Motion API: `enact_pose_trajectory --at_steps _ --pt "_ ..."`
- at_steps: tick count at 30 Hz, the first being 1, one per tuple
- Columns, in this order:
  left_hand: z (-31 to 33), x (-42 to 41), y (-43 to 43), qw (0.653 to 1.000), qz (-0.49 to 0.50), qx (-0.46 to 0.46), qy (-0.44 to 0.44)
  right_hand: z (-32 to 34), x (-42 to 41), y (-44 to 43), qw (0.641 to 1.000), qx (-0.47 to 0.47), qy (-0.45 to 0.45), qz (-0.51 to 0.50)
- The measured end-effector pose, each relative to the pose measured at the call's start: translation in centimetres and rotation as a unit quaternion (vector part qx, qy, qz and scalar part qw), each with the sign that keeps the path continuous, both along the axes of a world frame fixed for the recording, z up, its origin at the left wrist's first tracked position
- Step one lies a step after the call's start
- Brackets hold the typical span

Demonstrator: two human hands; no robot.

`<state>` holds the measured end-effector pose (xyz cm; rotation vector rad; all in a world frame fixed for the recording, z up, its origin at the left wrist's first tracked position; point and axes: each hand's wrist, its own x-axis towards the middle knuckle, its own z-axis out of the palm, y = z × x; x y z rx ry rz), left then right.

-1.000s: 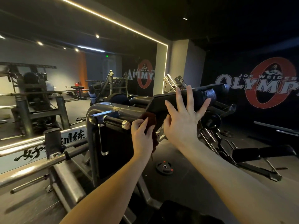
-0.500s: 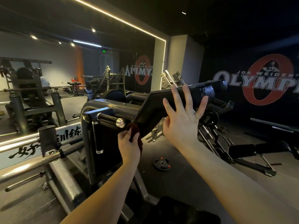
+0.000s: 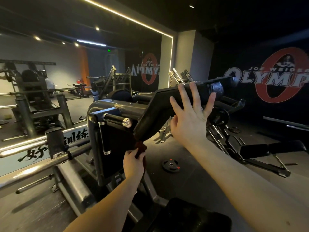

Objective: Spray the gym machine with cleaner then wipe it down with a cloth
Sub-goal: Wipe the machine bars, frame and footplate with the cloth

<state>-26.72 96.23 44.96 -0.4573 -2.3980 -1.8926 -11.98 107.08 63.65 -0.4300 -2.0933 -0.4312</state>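
A grey steel gym machine [image 3: 107,108] stands before me, with a black angled pad [image 3: 155,111] tilted up to the right. My left hand [image 3: 133,161] grips a dark red cloth [image 3: 140,147] against the pad's lower end. My right hand [image 3: 190,114] is raised with fingers spread straight, its palm toward the pad's upper part; whether it touches the pad I cannot tell. No spray bottle is in view.
A chrome-capped handle [image 3: 117,118] juts out left of the pad. Long steel bars [image 3: 33,164] run along the left. A weight plate [image 3: 170,165] lies on the floor, a bench [image 3: 270,149] sits at right, and a black seat pad [image 3: 189,216] is below.
My left hand has slid the cloth down the pad from near the handle to the pad's lower end. My right hand stayed raised by the upper pad.
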Motion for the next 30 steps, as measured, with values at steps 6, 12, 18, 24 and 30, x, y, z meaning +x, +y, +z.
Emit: enact_pose_trajectory --at_steps 6,12,18,24,30 --pt "5.4 3.2 -1.4 0.993 -0.095 0.007 0.074 -1.5 2.9 -1.1 0.982 -0.063 0.075 0.159" --pt "14.0 7.5 -2.6 0.97 -0.146 0.006 0.194 -3.1 6.6 -1.2 0.845 -0.422 0.073 0.321" --pt "19.3 10.6 -2.1 0.926 -0.212 -0.037 0.309 0.8 8.6 -1.1 0.566 -0.664 0.049 0.487" --pt "22.2 11.6 -1.4 0.883 -0.283 -0.092 0.363 2.9 9.5 -1.2 0.597 -0.649 0.109 0.459" --pt "24.2 10.9 -1.3 0.879 -0.321 -0.04 0.349 6.1 10.8 0.9 0.648 -0.634 0.161 0.389"
